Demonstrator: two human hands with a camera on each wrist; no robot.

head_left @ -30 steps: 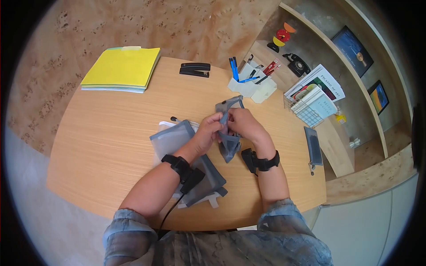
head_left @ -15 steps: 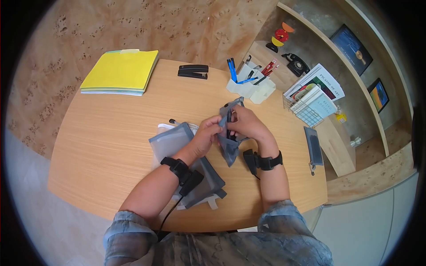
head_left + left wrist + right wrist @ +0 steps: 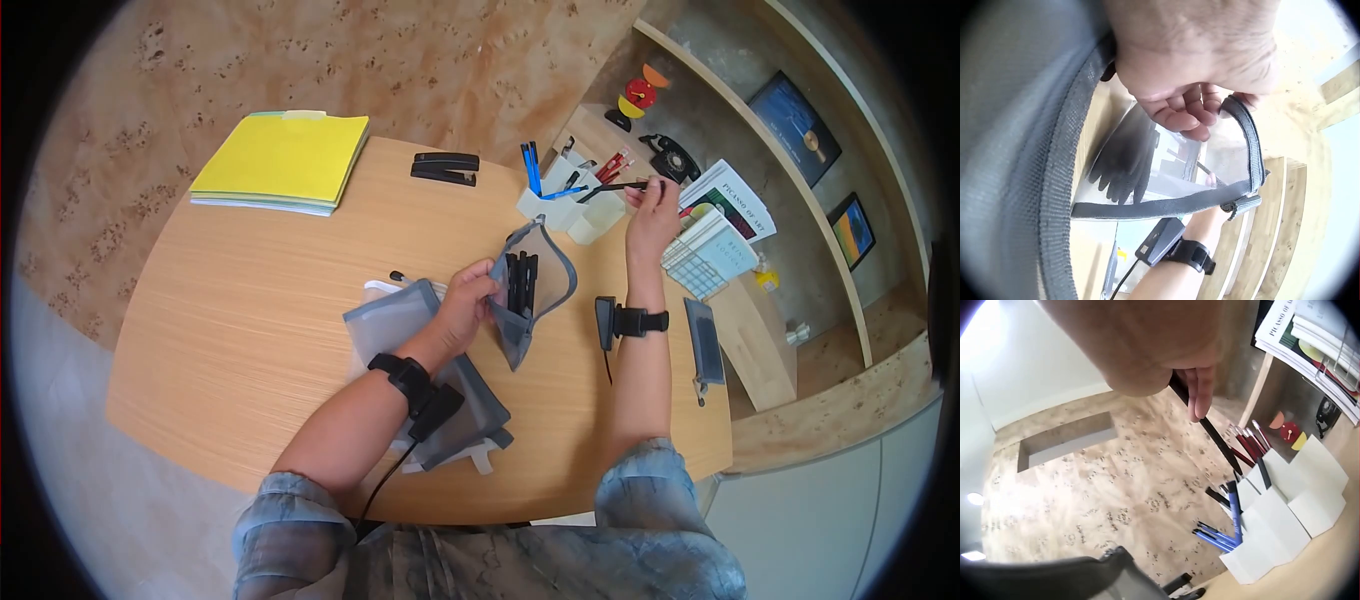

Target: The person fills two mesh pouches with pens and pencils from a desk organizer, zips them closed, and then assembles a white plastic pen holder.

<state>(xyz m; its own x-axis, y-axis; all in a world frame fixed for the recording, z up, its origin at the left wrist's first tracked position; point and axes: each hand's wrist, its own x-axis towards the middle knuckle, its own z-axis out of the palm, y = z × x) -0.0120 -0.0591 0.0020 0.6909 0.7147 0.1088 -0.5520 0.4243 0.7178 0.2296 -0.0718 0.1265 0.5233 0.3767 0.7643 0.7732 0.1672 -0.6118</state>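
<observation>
My left hand (image 3: 467,305) pinches the edge of a grey mesh pouch (image 3: 556,285) that stands with its mouth spread. Several black pens (image 3: 521,283) lie inside, seen as dark shapes through the mesh in the left wrist view. My right hand (image 3: 652,228) is raised at the back right of the table, holding a black pen (image 3: 1219,444) between thumb and fingers. That pen slants toward the white pen holder (image 3: 1272,528), its far end overlapping the holder's top in the right wrist view. Blue pens (image 3: 1235,515) and red pens (image 3: 1250,445) stand in the holder.
More mesh pouches (image 3: 395,312) lie stacked under my left forearm. Another grey pouch (image 3: 704,340) is at the right table edge. A black stapler (image 3: 445,168) and yellow folders (image 3: 285,155) sit toward the back. Books (image 3: 730,205) stand in a wire rack beside the shelf.
My right hand has left the pouch and moved up and right to the pen holder, where it holds a black pen. The pouch's mouth now stands wider; my left hand stays at its edge.
</observation>
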